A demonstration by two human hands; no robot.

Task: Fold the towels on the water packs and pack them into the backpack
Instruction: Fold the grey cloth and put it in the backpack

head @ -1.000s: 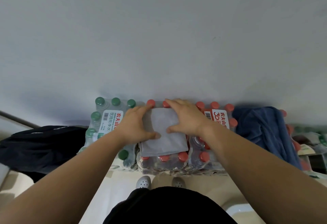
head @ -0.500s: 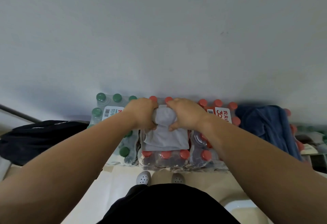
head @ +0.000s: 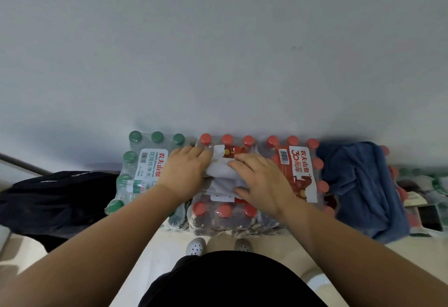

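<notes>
Gripping grey towel (head: 221, 173) side edges: left hand (head: 185, 173), right hand (head: 263, 183) seemingly pinching; blue towel (head: 358, 185) well apart

Grey perforated shoes (head: 196, 246) on pale floor (head: 155, 253), grey wall (head: 218, 52) behind.
</notes>
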